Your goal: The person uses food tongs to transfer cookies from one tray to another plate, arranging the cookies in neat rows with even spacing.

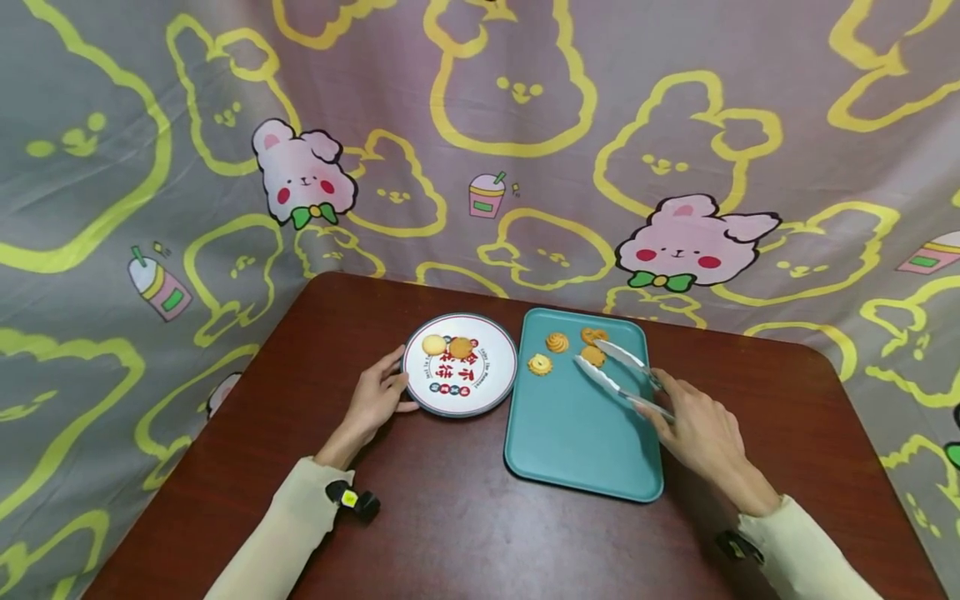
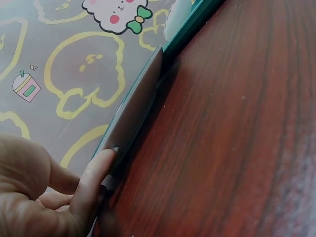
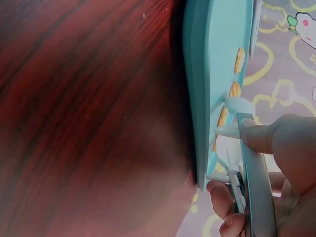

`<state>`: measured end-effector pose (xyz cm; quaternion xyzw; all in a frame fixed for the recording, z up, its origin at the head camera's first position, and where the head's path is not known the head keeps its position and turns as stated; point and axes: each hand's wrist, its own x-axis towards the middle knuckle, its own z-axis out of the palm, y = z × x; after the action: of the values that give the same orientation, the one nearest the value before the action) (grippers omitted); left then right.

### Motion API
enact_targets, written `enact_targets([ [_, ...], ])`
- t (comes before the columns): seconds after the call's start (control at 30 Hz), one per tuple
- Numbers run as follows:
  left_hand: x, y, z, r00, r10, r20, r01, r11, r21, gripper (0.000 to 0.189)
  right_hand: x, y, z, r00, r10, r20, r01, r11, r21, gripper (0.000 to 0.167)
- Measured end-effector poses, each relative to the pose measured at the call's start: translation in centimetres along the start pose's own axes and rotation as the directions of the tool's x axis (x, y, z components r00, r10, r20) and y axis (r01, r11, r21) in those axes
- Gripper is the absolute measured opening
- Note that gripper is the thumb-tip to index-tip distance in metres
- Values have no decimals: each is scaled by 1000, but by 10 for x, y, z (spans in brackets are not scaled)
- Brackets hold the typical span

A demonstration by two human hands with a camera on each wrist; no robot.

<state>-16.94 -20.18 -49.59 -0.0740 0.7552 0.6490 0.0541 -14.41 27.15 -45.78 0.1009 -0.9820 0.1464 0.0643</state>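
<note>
A: What are the hands doing?

B: The left hand (image 1: 377,398) grips the rim of a round white plate (image 1: 495,377) at the plate's 8 o'clock. The right hand (image 1: 701,421), at 3 o'clock of a teal tray (image 1: 577,442), grasps metal tongs (image 1: 628,360), thumb along one arm, fingers curled at the other.

A: Where do the tongs point?

B: Towards 10 o'clock. Their tips stand apart at either side of a round golden cookie (image 1: 593,357), near the tray's 12 o'clock. Whether they touch it, I cannot tell.

A: Other cookies on the tray?

B: Three: a pretzel-shaped cookie (image 1: 588,334) at 12 o'clock, just beyond the golden one; a swirled cookie (image 1: 557,342) at 11; a scalloped cookie (image 1: 540,364) at 10.

A: And on the plate?

B: Two, side by side: a pale cookie (image 1: 434,345) at 10 o'clock and a brown cookie (image 1: 461,347) at 12 (red characters are printed below them). The plate sits just beside the tray, at its 9 o'clock side.

A: The setting?

B: A reddish-brown wooden table (image 1: 420,517). Beyond its 12 o'clock edge hangs a curtain (image 1: 390,67) with yellow rabbit outlines.
</note>
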Motion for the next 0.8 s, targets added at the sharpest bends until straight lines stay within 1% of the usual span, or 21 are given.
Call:
enact_targets([
  [0.2,0,-3,1,1000,-7,0,7,1000,15,60,-3,2,-1,1000,-5,6,5,1000,-13,68],
  [0.37,0,-4,1,1000,-16,-4,16,1000,4,61,-4,3,-3,1000,-12,8,12,1000,-15,67],
  [0.8,1,-4,1,1000,-3,6,3,1000,5,60,-3,4,-4,1000,-29,0,29,999,-23,64],
])
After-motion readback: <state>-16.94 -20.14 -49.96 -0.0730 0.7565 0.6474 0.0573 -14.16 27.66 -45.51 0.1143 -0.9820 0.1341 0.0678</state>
